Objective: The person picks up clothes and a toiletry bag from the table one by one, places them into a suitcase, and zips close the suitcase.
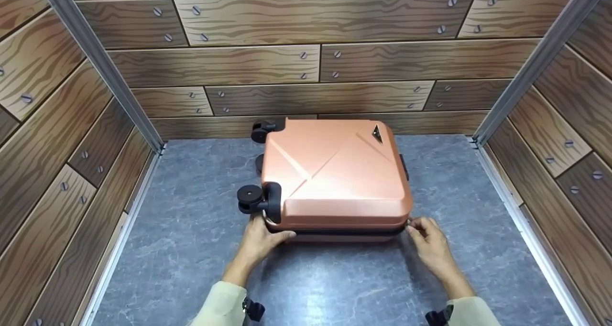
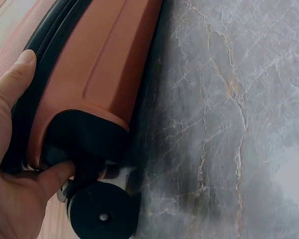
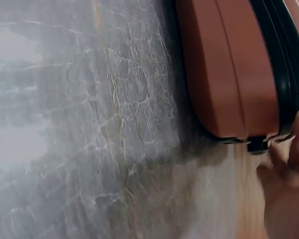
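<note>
A rose-gold hard-shell suitcase (image 1: 334,168) lies flat on the grey marbled floor, its black wheels (image 1: 249,193) pointing left. At its near left corner my left hand (image 1: 258,240) grips the edge. The left wrist view shows the thumb (image 2: 21,67) along the black zipper band (image 2: 45,37) and a finger beside the wheel mount (image 2: 84,132). At the near right corner my right hand (image 1: 431,244) pinches a zipper pull, mostly hidden by the fingertips. The right wrist view has that hand (image 3: 289,184) at the zipper band (image 3: 279,64), partly out of frame.
Wood-plank-patterned walls (image 1: 258,63) rise at the back and both sides, with grey metal posts (image 1: 103,68) at the corners. Light metal strips (image 1: 526,235) edge the floor (image 1: 186,249). A black handle (image 1: 404,167) shows at the suitcase's right side.
</note>
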A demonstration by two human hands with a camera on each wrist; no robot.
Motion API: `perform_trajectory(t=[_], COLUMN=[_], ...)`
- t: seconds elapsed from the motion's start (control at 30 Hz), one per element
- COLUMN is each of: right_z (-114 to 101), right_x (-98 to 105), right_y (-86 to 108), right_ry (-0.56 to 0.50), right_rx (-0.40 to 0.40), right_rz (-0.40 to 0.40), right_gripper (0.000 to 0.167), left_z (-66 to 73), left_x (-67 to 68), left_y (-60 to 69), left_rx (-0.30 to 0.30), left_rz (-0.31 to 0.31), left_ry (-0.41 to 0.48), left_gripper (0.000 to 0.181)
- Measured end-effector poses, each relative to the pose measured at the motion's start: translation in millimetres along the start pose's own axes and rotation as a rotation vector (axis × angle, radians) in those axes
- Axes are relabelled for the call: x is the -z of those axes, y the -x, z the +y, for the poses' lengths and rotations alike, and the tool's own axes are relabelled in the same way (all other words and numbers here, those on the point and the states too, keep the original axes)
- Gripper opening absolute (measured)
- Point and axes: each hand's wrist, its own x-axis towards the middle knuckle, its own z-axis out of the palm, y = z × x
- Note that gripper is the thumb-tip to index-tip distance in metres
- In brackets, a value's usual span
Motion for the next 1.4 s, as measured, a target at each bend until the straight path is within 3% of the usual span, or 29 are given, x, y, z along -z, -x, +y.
perform_trajectory(t=[0.07, 0.17, 0.33, 0.57, 0.73, 0.97, 1.17, 1.27, 1.4], right_z=[-3.0, -4.4, -3.0, 1.2, 0.8, -7.7, -14.5, -15.6, -15.8], right_x=[-0.3, -2.5, -5.3, -6.6, -9.5, -13.7, -15.3, -16.4, -19.1], right_y=[2.2, 4.1, 5.2, 10.0, 13.7, 19.0, 22.0, 22.5, 24.4], right_ry=[0.082, 0.121, 0.025, -0.202, -0.224, -0.170, -0.057, -0.055, -0.128], right_rx=[0.012, 0.019, -0.001, 0.017, 0.061, 0.046, 0.004, 0.012, 0.035], right_rz=[0.025, 0.063, 0.093, 0.062, 0.047, 0.086, 0.114, 0.088, 0.006], right_gripper=[0.006, 0.009, 0.013, 0.014, 0.017, 0.011, 0.011, 0.014, 0.015], left_z=[0.1, -0.3, -0.7, 1.4, 0.8, -3.2, -8.0, -9.3, -8.6], left_x=[0.9, 1.5, 0.9, 1.0, 0.9, 4.3, 8.1, 8.5, 9.4], left_y=[0.1, -0.1, -0.5, 0.7, 2.1, -0.7, -3.3, -3.3, -1.4], left_rx=[0.001, 0.000, -0.008, -0.003, 0.002, 0.020, 0.004, -0.015, -0.023], left_rz=[-0.012, -0.021, -0.006, 0.004, 0.014, -0.021, -0.054, -0.056, -0.038], left_ry=[0.008, 0.003, -0.031, -0.046, -0.042, -0.025, 0.013, 0.003, -0.016], left_gripper=[0.096, 0.104, 0.104, 0.109, 0.112, 0.093, 0.075, 0.070, 0.069])
